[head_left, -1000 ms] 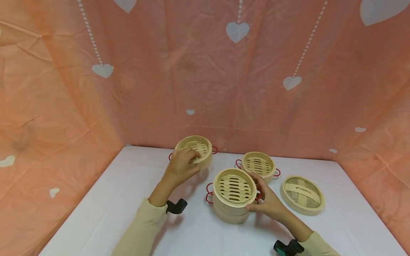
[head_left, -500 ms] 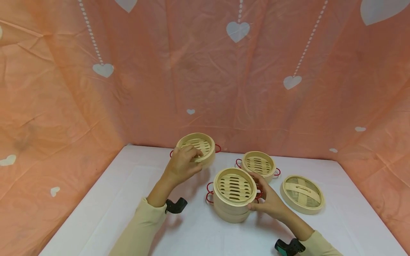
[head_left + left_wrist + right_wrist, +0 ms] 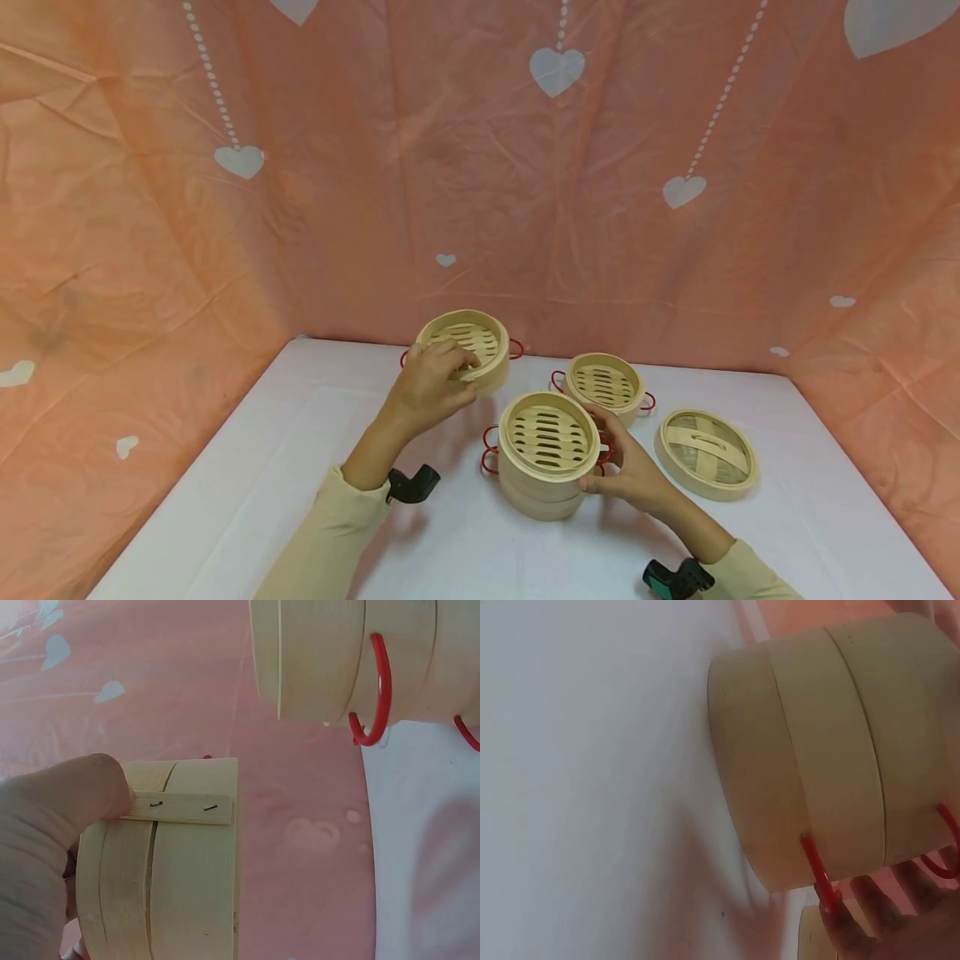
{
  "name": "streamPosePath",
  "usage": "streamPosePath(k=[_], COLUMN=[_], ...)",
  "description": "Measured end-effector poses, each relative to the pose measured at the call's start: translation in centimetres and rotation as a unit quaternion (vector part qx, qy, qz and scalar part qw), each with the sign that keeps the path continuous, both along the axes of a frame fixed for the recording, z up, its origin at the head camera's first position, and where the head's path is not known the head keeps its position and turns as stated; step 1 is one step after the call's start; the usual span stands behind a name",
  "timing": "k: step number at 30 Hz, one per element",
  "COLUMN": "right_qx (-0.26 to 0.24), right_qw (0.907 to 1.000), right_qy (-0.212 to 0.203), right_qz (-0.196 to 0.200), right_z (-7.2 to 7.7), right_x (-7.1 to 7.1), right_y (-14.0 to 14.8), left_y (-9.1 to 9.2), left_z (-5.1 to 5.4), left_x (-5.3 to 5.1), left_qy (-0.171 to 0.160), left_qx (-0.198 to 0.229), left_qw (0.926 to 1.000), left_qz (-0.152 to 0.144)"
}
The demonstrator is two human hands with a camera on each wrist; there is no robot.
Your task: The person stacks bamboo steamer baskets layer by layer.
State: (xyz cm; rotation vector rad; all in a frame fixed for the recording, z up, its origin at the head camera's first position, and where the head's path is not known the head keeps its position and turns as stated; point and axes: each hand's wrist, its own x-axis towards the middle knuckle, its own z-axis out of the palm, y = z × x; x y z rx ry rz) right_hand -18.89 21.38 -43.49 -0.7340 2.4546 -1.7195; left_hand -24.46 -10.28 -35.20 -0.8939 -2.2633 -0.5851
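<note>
My left hand [image 3: 431, 388] pinches the near rim of a round bamboo steamer basket [image 3: 491, 367] with red handles, held above the table at the back. In the left wrist view the thumb presses this basket's side [image 3: 191, 870], beside a stapled strip. A stack of two steamer baskets [image 3: 542, 487] stands front centre, and my right hand [image 3: 630, 475] grips its right side, thumb in front, other fingers behind by the red handles. In the right wrist view the fingers [image 3: 885, 907] lie against the stack [image 3: 817, 750] near its red handles.
Behind the stack, to its right, stands another slatted basket [image 3: 603, 385] with red handles. A woven bamboo lid [image 3: 707, 454] lies at the right on the white table [image 3: 247, 467]. A peach cloth with hearts [image 3: 480, 167] hangs behind and at the sides.
The left hand's basket has moved slightly right and away, its red right handle shifting right with it. The right hand and the stack have stayed in place.
</note>
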Motion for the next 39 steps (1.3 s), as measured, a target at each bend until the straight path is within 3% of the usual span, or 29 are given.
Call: streamPosePath(k=[8,19,39], right_qx=[-0.005,0.002,0.006], right_qw=[1.0,1.0,0.9999], right_qy=[-0.007,-0.004,0.01], right_qz=[0.0,-0.005,-0.007], right_z=[0.1,0.0,-0.1], right_x=[0.1,0.0,-0.1], right_y=[0.0,0.0,0.0], left_y=[0.5,1.5,3.1], left_z=[0.5,0.5,0.6], left_x=[0.8,1.7,3.0], left_qy=[0.005,0.006,0.018], left_qx=[0.003,-0.01,-0.03], left_qw=[0.9997,0.999,0.9943], left_qz=[-0.024,-0.042,-0.1])
